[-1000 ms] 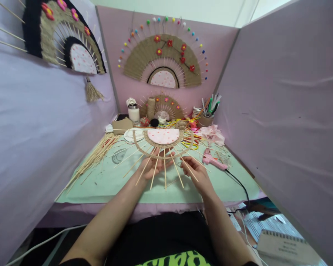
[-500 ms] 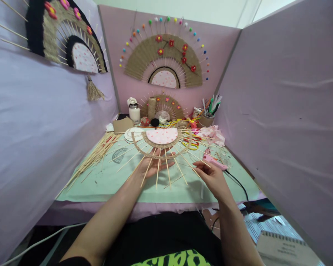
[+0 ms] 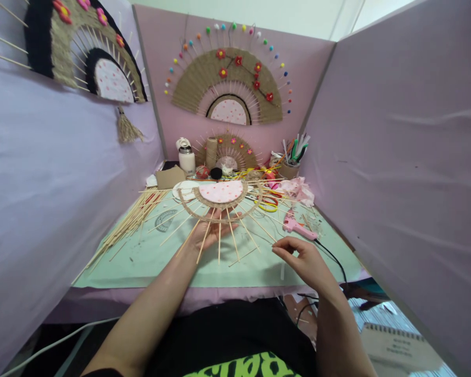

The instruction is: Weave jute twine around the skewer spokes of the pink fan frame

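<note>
A half-round fan frame of thin bamboo sticks, with a pink dotted centre [image 3: 222, 192] and rings of jute twine, hangs above the table. My left hand [image 3: 215, 230] holds it from below, its fingers partly hidden behind the sticks. To the right of the frame, my right hand [image 3: 300, 259] has thumb and forefinger pinched together beside a stick tip. A thin strand that looks like jute twine [image 3: 259, 236] runs from the frame to that pinch.
A pink glue gun [image 3: 298, 227] with a black cord lies right. Bamboo sticks [image 3: 129, 225] and a protractor [image 3: 165, 220] lie left. Scissors [image 3: 267, 202], a white bottle [image 3: 187, 159], a twine spool [image 3: 211, 153] and a tool cup [image 3: 289, 170] stand or lie behind. Partition walls enclose the table.
My right hand has moved slightly down and away from the frame's sticks, still pinched. The frame in my left hand has shifted a little left in the picture, as the whole view has.
</note>
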A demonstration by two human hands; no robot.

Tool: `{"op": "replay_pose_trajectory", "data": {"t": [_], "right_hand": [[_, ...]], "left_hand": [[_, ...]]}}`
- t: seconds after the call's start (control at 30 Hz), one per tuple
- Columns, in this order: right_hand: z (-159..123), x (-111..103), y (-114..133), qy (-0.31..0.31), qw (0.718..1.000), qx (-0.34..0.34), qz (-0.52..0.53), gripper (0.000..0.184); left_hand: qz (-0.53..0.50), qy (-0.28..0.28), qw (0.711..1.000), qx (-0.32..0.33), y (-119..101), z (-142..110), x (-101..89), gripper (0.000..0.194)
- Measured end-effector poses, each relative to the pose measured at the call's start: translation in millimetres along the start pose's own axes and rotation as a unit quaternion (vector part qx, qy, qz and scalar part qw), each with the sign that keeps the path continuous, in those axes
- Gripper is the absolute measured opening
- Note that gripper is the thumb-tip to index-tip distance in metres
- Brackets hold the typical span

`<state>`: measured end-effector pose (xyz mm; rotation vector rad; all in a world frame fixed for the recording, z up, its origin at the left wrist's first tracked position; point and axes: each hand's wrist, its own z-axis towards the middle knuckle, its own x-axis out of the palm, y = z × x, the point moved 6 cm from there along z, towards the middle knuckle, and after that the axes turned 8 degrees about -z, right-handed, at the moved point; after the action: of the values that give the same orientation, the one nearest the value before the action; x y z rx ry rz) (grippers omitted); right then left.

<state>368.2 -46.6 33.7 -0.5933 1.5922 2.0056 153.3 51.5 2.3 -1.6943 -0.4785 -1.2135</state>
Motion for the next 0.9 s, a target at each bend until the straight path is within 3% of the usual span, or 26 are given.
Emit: {"op": "replay_pose_trajectory", "data": {"t": [0.2,0.57,0.63,0.8,0.9], "right_hand": [[-9.9,8.3,27.5,0.070,0.997,-0.031,0.015,0.017],[-14.1,22.5,33.1,0.114,0.992,-0.024,0.057,0.016],[-12.9,22.4,33.4,0.085,0.992,-0.021,0.085,0.018],[-3.3,15.4,12.4,-0.054,0.983,0.046,0.167,0.024],[3.0,16.8,-4.1,-0.084,0.974,0.081,0.194,0.024]], "left_hand": [[0.002,-0.020,0.999,0.032,-3.7,1.7,0.0,0.052],[-0.017,-0.042,0.997,0.060,-5.7,1.4,0.0,0.049],[-0.022,-0.041,0.997,0.066,-6.4,1.4,-0.2,0.048],[-0.034,-0.029,0.996,0.075,-8.6,2.3,-0.3,0.047],[-0.040,-0.032,0.996,0.071,-9.0,2.7,-2.0,0.045]]}}
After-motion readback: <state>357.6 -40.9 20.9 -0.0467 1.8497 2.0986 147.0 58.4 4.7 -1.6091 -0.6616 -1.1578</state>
